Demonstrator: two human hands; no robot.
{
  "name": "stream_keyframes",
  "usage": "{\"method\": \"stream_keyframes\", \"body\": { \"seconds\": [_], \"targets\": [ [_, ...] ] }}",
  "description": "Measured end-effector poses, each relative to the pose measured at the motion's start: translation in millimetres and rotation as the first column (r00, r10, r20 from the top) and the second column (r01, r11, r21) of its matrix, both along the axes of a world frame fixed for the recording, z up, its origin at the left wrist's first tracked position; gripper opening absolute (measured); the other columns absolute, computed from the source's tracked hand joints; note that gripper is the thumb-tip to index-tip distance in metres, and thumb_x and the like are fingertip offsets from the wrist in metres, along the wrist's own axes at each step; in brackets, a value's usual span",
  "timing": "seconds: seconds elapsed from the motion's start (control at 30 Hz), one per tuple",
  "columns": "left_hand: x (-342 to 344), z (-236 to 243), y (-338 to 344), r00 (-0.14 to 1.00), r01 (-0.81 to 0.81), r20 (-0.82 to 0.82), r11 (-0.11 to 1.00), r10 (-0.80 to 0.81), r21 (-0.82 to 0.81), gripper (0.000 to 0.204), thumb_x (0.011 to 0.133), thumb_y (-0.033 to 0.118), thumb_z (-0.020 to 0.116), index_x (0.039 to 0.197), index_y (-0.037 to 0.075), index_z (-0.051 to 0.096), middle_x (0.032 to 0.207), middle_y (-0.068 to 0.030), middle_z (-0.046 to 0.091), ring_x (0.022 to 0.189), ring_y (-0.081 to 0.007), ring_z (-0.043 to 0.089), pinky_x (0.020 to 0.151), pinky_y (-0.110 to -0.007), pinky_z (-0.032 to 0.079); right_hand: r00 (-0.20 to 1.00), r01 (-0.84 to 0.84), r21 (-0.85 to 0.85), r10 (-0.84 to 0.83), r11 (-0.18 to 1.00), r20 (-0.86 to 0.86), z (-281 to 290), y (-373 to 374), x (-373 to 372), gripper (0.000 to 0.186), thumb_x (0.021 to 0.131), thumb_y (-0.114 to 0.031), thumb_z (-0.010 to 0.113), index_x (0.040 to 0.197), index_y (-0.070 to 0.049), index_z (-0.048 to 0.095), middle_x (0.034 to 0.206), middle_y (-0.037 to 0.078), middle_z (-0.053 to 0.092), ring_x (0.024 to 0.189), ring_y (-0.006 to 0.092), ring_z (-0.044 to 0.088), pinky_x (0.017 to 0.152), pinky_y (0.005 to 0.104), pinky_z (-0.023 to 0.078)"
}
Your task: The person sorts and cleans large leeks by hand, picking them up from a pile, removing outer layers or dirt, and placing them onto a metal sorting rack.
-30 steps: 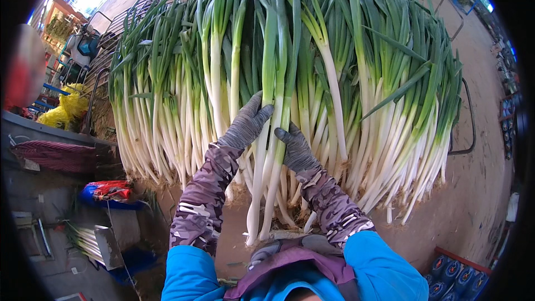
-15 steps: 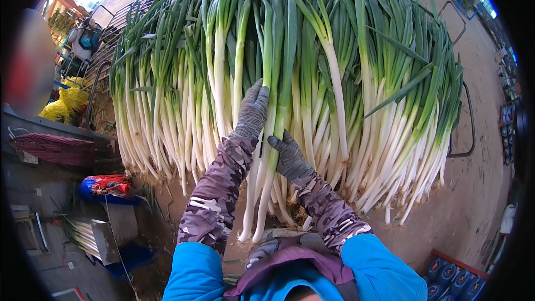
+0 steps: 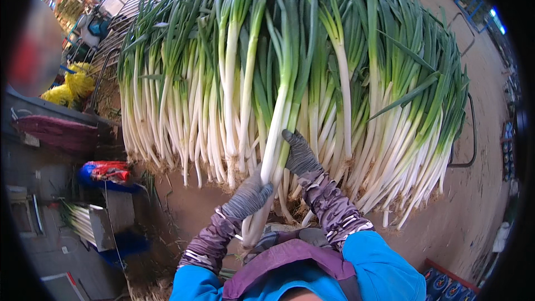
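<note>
A small bunch of long green onions points away from me, white ends near my body and green leaves across the pile. My left hand, in a grey striped glove, is closed round the lower white stalks. Higher up on the right side, my right hand in a matching glove grips the same stalks; some of its fingers are hidden behind them. Beneath and around them lies a wide pile of green onions, their roots toward me.
The pile rests on a metal-barred rack. To the left are yellow netting, a red bundle on blue cloth and more onions beside a grey box. A crate of blue patterned items stands at the lower right.
My left hand has slid down the stalks toward me, from near the green part to the white ends. The right hand stays beside the stalks. The onions' lower ends sit closer together.
</note>
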State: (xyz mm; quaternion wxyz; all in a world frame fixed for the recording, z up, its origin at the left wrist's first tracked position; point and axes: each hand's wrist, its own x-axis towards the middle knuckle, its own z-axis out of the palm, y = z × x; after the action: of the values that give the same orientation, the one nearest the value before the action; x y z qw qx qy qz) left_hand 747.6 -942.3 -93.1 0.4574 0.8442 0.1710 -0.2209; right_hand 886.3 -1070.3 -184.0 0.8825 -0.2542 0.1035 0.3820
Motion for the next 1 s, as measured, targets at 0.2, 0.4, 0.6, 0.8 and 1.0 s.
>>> {"method": "stream_keyframes", "body": {
  "seconds": [0.2, 0.4, 0.6, 0.8, 1.0],
  "targets": [
    [-16.2, -1.6, 20.9, 0.997, -0.067, 0.021, 0.997, 0.068, -0.032, 0.056, 0.094, 0.023, 0.065, 0.141, 0.001, 0.044, 0.107, -0.0231, 0.068, 0.098, -0.0295, 0.067, 0.088, -0.039, 0.053, 0.997, -0.077, 0.144, 0.075, 0.987, 0.018, 9.7, 0.6, -2.3, 0.048, 0.087, -0.022, 0.075, 0.125, 0.003, 0.059, 0.114, 0.017, 0.068, 0.107, 0.0313, 0.067, 0.096, 0.0465, 0.056],
    [-34.0, -31.7, -6.0, 0.977, -0.062, 0.199, 0.997, 0.07, -0.045, 0.058, 0.092, 0.039, 0.067, 0.121, -0.008, 0.049, 0.096, -0.0311, 0.066, 0.094, -0.0447, 0.067, 0.083, -0.048, 0.054, 0.987, -0.14, 0.024, 0.137, 0.99, 0.079, 30.6, -7.2, -6.9, 0.058, 0.087, -0.036, 0.076, 0.127, 0.002, 0.057, 0.11, 0.016, 0.068, 0.101, 0.0301, 0.068, 0.092, 0.0456, 0.057],
    [-26.4, -9.9, -33.5, 0.997, 0.062, 0.038, 0.971, -0.072, 0.233, 0.051, 0.089, 0.03, 0.067, 0.126, -0.001, 0.05, 0.088, -0.0279, 0.067, 0.084, -0.0445, 0.068, 0.078, -0.049, 0.055, 0.935, 0.211, -0.438, -0.05, 0.874, 0.35, 38.8, -6.2, 48.7, 0.061, 0.083, -0.045, 0.079, 0.122, -0.005, 0.056, 0.097, 0.009, 0.065, 0.082, 0.0222, 0.066, 0.067, 0.0329, 0.06],
    [-39.9, 13.4, -53.7, 0.992, 0.12, -0.003, 0.958, -0.123, 0.261, 0.064, 0.087, 0.021, 0.064, 0.138, -0.005, 0.037, 0.098, -0.0266, 0.067, 0.086, -0.0429, 0.069, 0.076, -0.05, 0.055, 0.96, 0.224, -0.479, -0.108, 0.849, 0.258, 40.6, -1.3, 69.8, 0.036, 0.088, -0.032, 0.073, 0.109, -0.006, 0.059, 0.087, 0.01, 0.066, 0.07, 0.0224, 0.068, 0.057, 0.0338, 0.061],
    [-73.5, 7.0, -40.4, 0.988, -0.034, 0.147, 0.99, 0.055, -0.138, 0.081, 0.082, 0.005, 0.063, 0.154, 0.005, 0.024, 0.127, -0.0308, 0.054, 0.112, -0.0425, 0.06, 0.094, -0.044, 0.05, 0.969, 0.205, -0.265, -0.159, 0.942, 0.187, 48.8, -7.5, 63.8, 0.044, 0.085, -0.031, 0.075, 0.115, -0.006, 0.056, 0.094, 0.012, 0.065, 0.081, 0.024, 0.069, 0.058, 0.0349, 0.061]
  ]
}}
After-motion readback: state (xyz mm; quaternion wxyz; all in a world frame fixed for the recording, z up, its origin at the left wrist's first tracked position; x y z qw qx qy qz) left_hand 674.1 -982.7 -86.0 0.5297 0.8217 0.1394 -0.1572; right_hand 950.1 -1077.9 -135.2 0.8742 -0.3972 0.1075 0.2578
